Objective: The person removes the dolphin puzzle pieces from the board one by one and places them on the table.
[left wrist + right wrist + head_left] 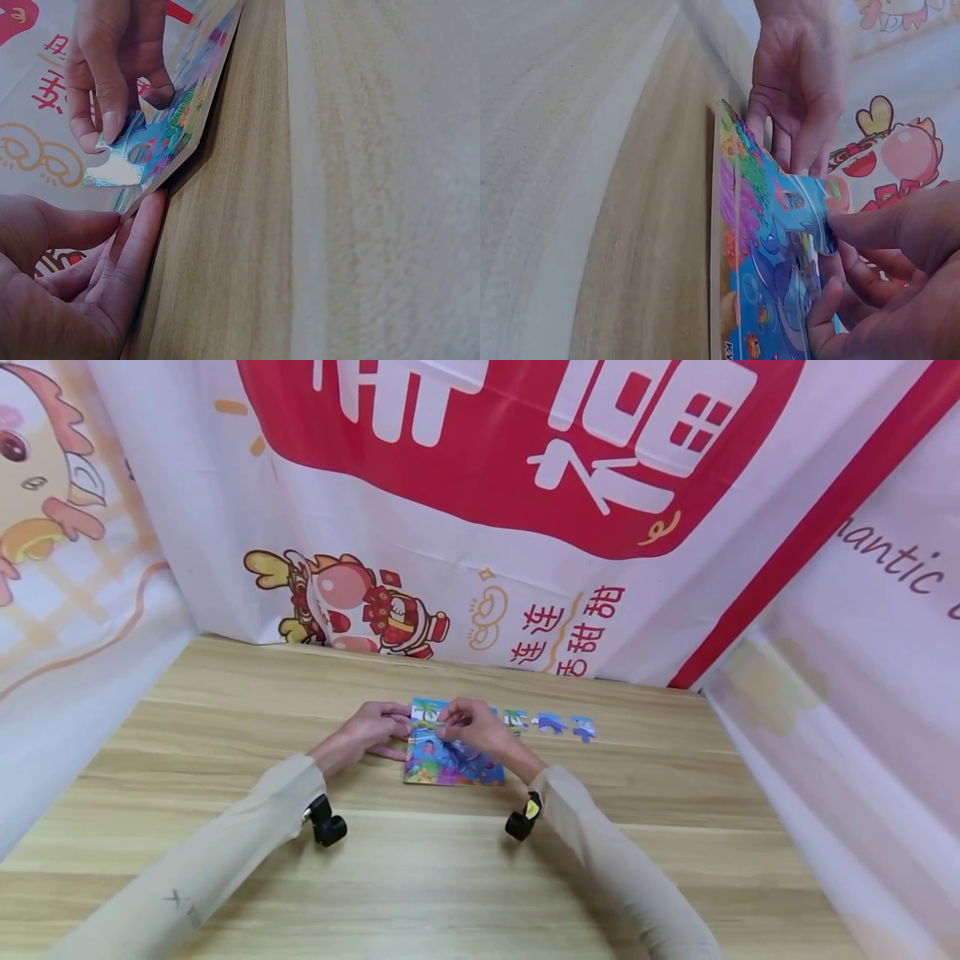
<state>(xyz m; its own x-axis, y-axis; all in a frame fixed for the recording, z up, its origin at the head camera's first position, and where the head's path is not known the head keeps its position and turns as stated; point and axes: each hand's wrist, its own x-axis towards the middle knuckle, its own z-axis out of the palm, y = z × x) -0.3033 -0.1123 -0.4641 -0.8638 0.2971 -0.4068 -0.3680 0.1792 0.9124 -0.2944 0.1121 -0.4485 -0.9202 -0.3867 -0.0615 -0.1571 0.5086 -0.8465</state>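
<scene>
A jigsaw puzzle board with a bright sea picture lies flat on the table. My left hand is at its left side, fingers and thumb extended against the edge; the left wrist view shows their tips touching the board's corner. Over the board's upper part, my right hand pinches a jigsaw piece between thumb and fingers. The piece is tilted above the board, shiny and blue, with a round notch. In the right wrist view the right thumb presses its side. Fingers hide part of the piece.
Loose jigsaw pieces lie right of the board: one with a palm tree, a purple-blue one and another blue one. The wooden table meets a printed cloth backdrop behind. Side cloths hang left and right.
</scene>
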